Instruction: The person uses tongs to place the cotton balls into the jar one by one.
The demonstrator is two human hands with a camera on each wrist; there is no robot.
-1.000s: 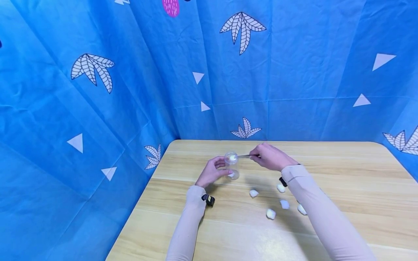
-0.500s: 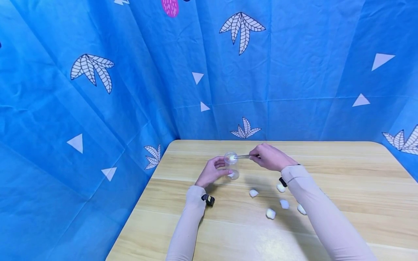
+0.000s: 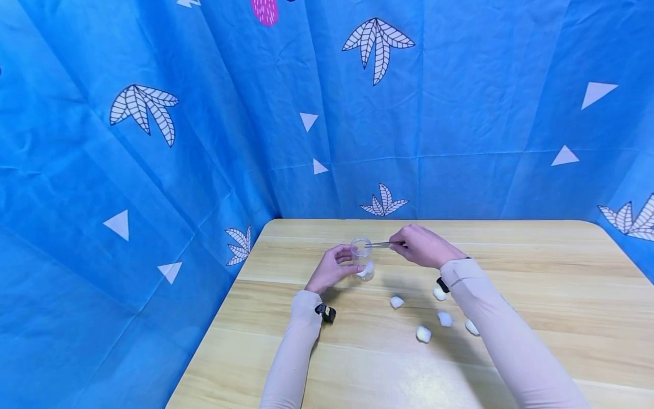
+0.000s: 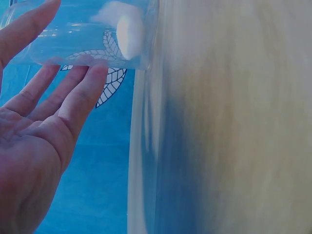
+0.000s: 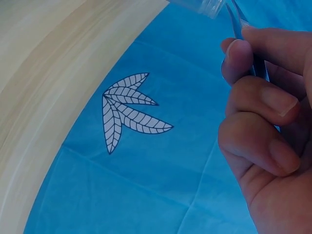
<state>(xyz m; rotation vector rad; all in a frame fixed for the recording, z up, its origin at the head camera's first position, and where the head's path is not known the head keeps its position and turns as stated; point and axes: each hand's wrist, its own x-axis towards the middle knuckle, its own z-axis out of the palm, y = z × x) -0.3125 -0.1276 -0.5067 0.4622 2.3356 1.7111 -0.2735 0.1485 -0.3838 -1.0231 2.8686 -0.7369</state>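
My left hand (image 3: 333, 271) holds a clear plastic jar (image 3: 362, 257) upright on the table, thumb on one side and fingers on the other. White cotton balls (image 4: 129, 36) lie at the jar's bottom in the left wrist view. My right hand (image 3: 421, 246) pinches metal tweezers (image 3: 382, 245) between thumb and forefinger, their tips over the jar's open mouth. In the right wrist view the tweezers' tips stand apart with nothing between them, close to the jar's rim (image 5: 210, 7); the other fingers are curled in.
Several loose cotton balls (image 3: 423, 334) are scattered on the wooden table (image 3: 368, 363), in front of the jar and beside the right forearm. A blue patterned curtain (image 3: 460, 113) hangs behind the table and along its left side.
The cotton ball held by the tweezers at the jar's mouth has dropped to the bottom of the jar. Both hands stay nearly still.
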